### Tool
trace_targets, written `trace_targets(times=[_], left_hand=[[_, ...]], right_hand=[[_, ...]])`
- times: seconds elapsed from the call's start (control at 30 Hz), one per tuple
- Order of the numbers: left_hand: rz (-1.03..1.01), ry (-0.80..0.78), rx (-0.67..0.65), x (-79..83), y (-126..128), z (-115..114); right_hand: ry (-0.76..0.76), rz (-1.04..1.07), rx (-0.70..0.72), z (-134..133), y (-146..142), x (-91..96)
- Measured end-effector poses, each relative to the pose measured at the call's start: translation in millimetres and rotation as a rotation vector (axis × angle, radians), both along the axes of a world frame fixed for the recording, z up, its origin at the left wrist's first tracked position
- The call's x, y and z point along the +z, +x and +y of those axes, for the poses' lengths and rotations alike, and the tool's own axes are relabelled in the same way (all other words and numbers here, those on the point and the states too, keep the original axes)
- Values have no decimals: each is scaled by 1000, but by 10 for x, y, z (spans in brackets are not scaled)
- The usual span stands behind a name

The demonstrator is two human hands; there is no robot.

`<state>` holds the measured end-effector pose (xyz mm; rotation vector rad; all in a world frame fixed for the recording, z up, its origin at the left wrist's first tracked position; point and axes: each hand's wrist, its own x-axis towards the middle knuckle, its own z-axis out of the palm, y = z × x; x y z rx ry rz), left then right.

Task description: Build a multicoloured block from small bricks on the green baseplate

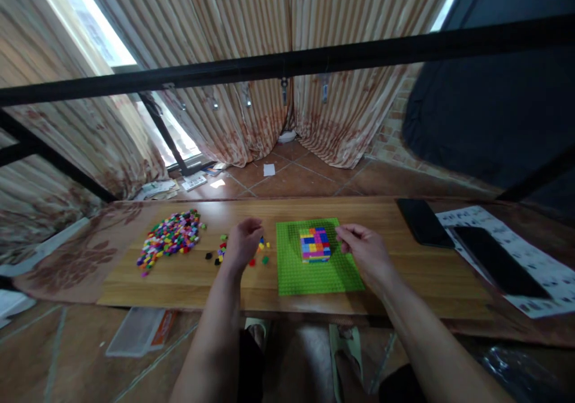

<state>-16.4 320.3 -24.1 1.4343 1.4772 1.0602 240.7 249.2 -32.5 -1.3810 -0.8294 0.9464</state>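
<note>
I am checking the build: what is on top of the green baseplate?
A multicoloured brick block sits on the green baseplate; the surface beneath it and behind the right hand is hidden.

From the person's head, the single wide view looks forward and down across the counter (260, 286) close below to the curtains (242, 26) beyond

Striped curtains (242, 20) hang behind a black bar (269, 69). A dark, flat device (503, 265) lies on a printed sheet (552, 286); a clear container (135, 334) sits on tiled floor (305, 178).
</note>
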Motion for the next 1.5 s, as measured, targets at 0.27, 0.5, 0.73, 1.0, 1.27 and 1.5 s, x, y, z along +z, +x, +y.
trace_targets(times=[0.27,0.5,0.73,1.0,1.27,1.5], left_hand=[[497,-63,-255,103,-501,-262],[874,-49,-273,85,-318,-392],[855,21,-294,66,-320,-368],[-69,-55,-392,125,-25,-349],[-374,-283,-491,216,349,-444],[-371,-296,-608,280,466,-488]], right_hand=[[-11,-8,5,8,-27,2],[0,2,3,19,-47,9],[22,-16,-8,33,-30,10],[116,-97,94,-31,-164,122],[309,-437,406,-195,-389,198],[330,-571,480,-214,-356,256]])
